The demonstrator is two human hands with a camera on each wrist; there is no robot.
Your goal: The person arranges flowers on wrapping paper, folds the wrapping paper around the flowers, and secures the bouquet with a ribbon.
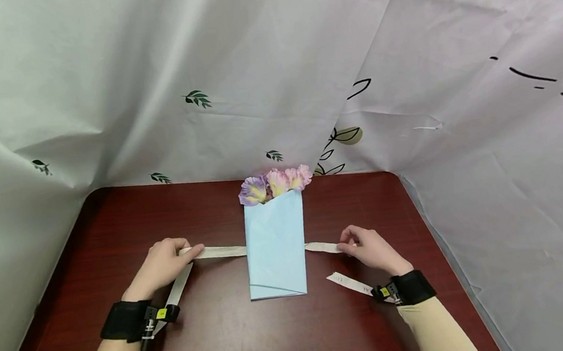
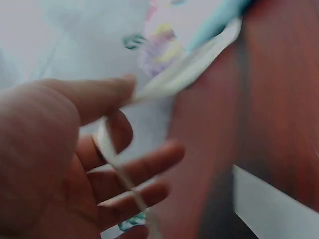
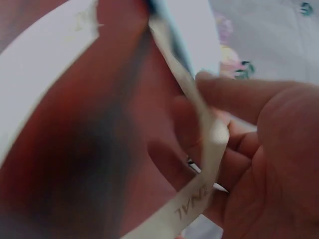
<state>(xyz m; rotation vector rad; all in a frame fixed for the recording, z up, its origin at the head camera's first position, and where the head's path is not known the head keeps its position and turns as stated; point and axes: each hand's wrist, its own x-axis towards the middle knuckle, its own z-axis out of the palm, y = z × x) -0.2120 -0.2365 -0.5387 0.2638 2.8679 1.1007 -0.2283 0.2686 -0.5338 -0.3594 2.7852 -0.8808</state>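
Observation:
A light-blue paper wrap (image 1: pixel 276 250) lies on the table, with purple, yellow and pink flowers (image 1: pixel 278 182) showing out of its top. An off-white ribbon (image 1: pixel 224 252) comes out from both sides of the wrap, its middle part hidden there. To the left, my left hand (image 1: pixel 164 262) pinches it between thumb and index finger, the other fingers spread loosely in the left wrist view. My right hand (image 1: pixel 372 250) pinches the opposite length, right of the wrap. Printed letters show on the ribbon (image 3: pixel 192 204) below the right fingers. Both tails hang toward the wrists.
The dark red-brown table (image 1: pixel 227 341) has rounded far corners. Behind and beside it hangs a pale cloth (image 1: pixel 268 45) printed with leaves and black lines. Black wrist straps with cameras (image 1: pixel 131 321) sit on both forearms.

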